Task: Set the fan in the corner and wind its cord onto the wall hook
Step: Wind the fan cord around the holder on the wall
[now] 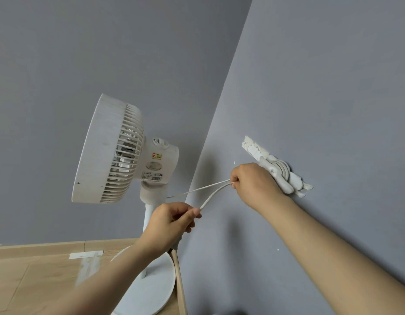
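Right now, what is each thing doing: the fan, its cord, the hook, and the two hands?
Fan: standing upright in the corner.
Wall hook: on the right wall, holding coils.
Cord: partly wound on the hook, the rest loose.
Left hand: pinching the cord.
Right hand: gripping the cord beside the hook.

Place: a room corner in a home is showing.
Walls: two plain grey painted walls (106, 53) are meeting at a corner.
Floor: pale wood-look flooring (26, 276) is running up to a matching skirting board (37, 247).
Appliance: a white household pedestal fan (110, 151) is standing in the corner.
Fitting: a white stick-on wall hook (285, 186) is carrying wound cord (282, 169).
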`<state>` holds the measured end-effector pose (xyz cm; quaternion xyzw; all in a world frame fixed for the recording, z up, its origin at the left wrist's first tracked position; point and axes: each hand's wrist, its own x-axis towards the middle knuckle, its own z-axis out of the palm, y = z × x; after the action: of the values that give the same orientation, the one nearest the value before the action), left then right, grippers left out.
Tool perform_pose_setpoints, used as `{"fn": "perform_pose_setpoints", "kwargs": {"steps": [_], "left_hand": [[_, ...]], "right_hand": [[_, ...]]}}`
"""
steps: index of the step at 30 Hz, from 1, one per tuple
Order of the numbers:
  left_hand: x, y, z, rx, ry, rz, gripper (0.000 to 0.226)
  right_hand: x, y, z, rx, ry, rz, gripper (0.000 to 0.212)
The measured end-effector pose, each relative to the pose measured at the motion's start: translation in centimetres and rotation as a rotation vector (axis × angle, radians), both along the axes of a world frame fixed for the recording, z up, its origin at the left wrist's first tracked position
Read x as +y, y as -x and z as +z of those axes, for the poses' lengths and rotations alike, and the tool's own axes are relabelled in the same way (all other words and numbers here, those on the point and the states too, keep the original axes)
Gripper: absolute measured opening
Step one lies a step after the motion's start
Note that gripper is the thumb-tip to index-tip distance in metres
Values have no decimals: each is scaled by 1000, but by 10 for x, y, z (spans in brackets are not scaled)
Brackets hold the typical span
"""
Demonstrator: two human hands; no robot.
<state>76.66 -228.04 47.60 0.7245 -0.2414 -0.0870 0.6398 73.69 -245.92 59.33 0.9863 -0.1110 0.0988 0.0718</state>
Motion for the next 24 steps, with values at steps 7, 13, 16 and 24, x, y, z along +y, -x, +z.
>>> {"fn": "perform_pose_setpoints", "kwargs": {"steps": [7,13,16,24], "left_hand": [[-2,-12,-6,-120,-63,87,10],[-11,-16,5,-187,-110,181,16],[-17,-18,6,-189,-124,161,18],[-20,-23,2,-117,-77,133,15]], "right_hand": [[6,-8,22,99,14,26,10],[3,-16,35,203,-70,77,13],[-2,-24,41,203,-66,89,18],[-14,-36,55,227,-97,108,13]]}}
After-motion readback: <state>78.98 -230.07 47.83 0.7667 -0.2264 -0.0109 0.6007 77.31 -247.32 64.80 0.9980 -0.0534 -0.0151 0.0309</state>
